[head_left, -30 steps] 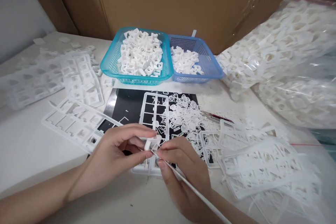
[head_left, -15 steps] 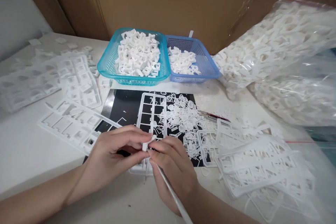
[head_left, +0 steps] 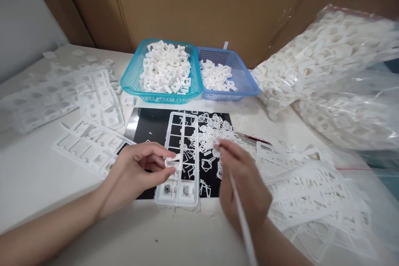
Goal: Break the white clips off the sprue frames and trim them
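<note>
My left hand (head_left: 137, 174) pinches a small white plastic part (head_left: 173, 161) between thumb and fingers, just above a white moulded frame (head_left: 182, 156) that lies on a black mat (head_left: 149, 124). My right hand (head_left: 245, 187) is closed round a thin white stick-like tool (head_left: 241, 216), whose tip reaches to a heap of small white trimmings (head_left: 215, 133) on the mat. The two hands are apart, the right one to the right of the frame.
At the back stand a teal basket (head_left: 131, 81) and a blue basket (head_left: 245, 79), both holding white parts. Empty white frames lie stacked at left (head_left: 84, 145) and right (head_left: 311, 199). Clear bags of frames (head_left: 336, 70) fill the right side. Red-tipped tweezers (head_left: 252, 137) rest near the mat.
My right hand has drawn away from the left hand and moved right and up to the heap of trimmings. My left hand keeps the small part.
</note>
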`<act>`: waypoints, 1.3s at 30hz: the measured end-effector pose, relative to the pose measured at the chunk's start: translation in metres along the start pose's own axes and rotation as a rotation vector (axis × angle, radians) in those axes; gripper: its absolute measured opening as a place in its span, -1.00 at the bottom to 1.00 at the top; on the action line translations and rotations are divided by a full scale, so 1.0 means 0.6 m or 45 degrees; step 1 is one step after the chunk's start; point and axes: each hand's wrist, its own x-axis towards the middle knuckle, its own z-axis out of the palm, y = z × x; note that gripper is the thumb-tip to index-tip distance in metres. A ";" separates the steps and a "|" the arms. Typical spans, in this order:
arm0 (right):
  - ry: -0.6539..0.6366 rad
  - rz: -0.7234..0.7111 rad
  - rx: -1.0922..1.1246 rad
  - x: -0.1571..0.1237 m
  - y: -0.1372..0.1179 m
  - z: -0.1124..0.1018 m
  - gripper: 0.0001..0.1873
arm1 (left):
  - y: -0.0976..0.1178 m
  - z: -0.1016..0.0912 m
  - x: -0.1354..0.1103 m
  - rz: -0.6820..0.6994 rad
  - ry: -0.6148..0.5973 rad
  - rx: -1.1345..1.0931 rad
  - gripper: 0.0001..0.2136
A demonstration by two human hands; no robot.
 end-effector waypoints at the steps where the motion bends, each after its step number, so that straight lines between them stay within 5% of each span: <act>1: 0.077 -0.006 -0.060 0.010 0.004 -0.009 -0.64 | -0.002 -0.001 0.001 -0.048 -0.018 -0.044 -0.84; 7: -0.034 0.103 -0.296 0.043 0.009 -0.038 -0.89 | -0.010 0.000 0.003 -0.171 -0.178 -0.249 -0.83; 16: -0.358 -0.120 0.269 0.024 -0.037 -0.014 -0.82 | -0.009 0.008 -0.005 -0.187 -0.239 -0.165 -0.84; 39: -0.344 -0.185 0.307 0.011 -0.027 -0.002 -0.74 | 0.008 0.021 -0.021 0.031 -0.088 0.015 -0.83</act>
